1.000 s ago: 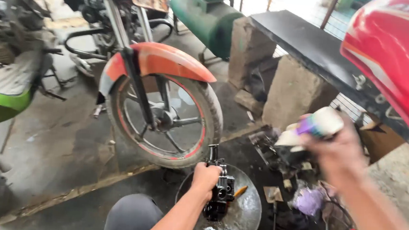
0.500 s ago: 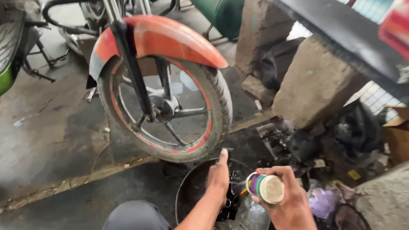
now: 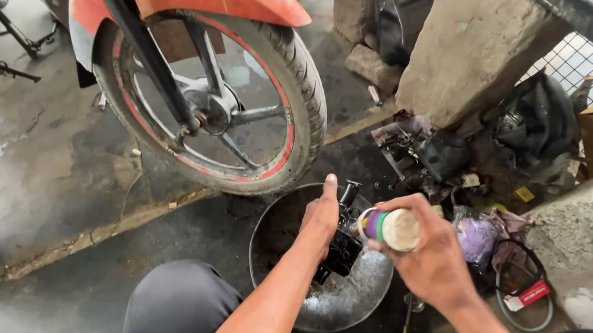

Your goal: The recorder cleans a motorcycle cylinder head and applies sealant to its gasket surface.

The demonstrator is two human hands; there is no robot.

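The left hand (image 3: 321,214) closes over a black part (image 3: 342,244), greasy and blocky, holding it upright in a round metal pan (image 3: 285,218) on the floor, so drips likely fall into the pan rather than onto the concrete. The right hand (image 3: 425,250) grips a spray can (image 3: 389,228) just beside it, lying level with its nozzle end towards the part, close enough to hit it directly. The person crouches over the pan, a knee (image 3: 180,305) below. A motorcycle wheel (image 3: 207,96) stands just behind, and rags and scrap (image 3: 480,167) lie to the right.
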